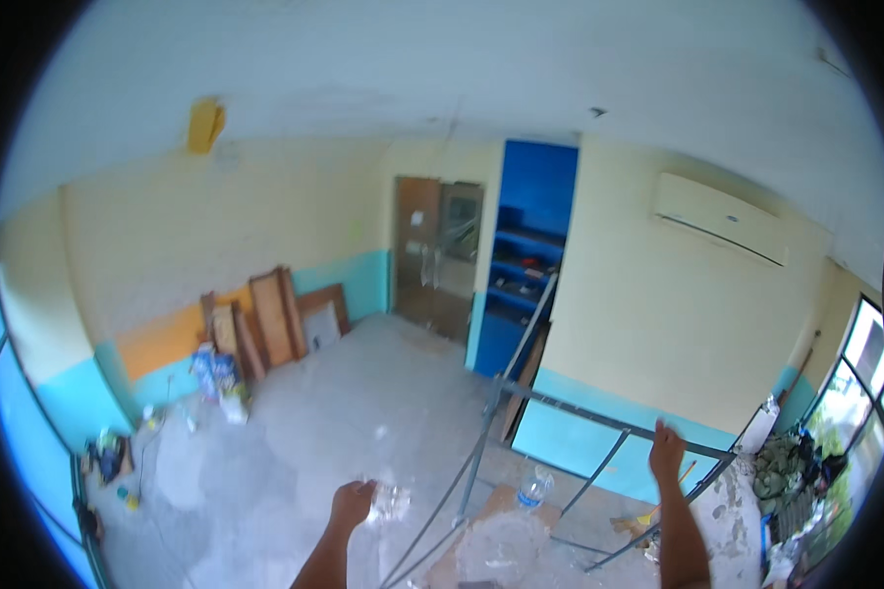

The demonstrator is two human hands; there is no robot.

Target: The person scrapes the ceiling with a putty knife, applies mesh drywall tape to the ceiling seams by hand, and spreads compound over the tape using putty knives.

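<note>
My left hand (354,503) is closed at the lower middle, with a blurred, pale shiny thing (393,503) at its fingertips that I cannot make out. My right hand (666,452) is closed on the top bar of a dark metal frame (575,405), whose legs and braces run down toward the floor below me. A clear plastic bottle (534,488) with a blue band stands among the bars, at the edge of a stained, light brown board (491,540) lying lower down.
Wooden panels (275,324) and bundles (216,378) lean along the left wall. Ahead are a door (417,245) and blue shelving (530,196). An air conditioner (719,216) hangs at the right above heaped clutter (791,471) by a window. Small items (108,456) lie at the far left.
</note>
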